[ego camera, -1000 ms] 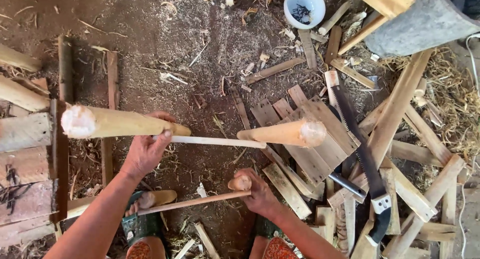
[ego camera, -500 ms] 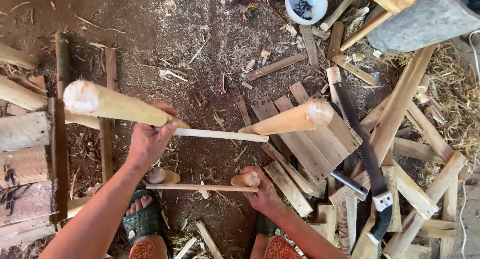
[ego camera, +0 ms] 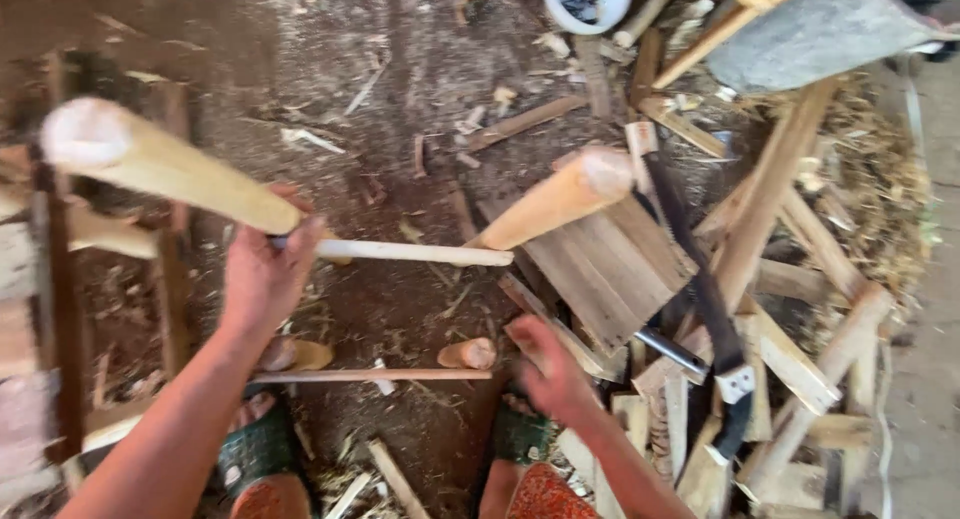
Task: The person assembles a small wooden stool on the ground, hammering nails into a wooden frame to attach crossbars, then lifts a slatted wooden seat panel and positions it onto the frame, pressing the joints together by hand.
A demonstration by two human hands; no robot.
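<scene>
A long wooden dumbbell-shaped piece [ego camera: 400,251], two thick pale ends joined by a thin rod, hangs level above the dirt floor [ego camera: 400,99]. The left hand [ego camera: 262,279] has its grip wrapped tight around the rod beside the thick left end. The right hand [ego camera: 545,369] hovers with fingers loosely spread, holding nothing, just beside a smaller similar piece [ego camera: 380,374] lying on the floor.

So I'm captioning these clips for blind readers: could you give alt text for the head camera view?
Seen from above, the left hand holds up a dumbbell-shaped wooden piece, two pale thick ends joined by a thin rod. The right hand hovers open near a second, similar piece lying on the dirt floor, beside scattered wood offcuts and a handsaw.
</scene>
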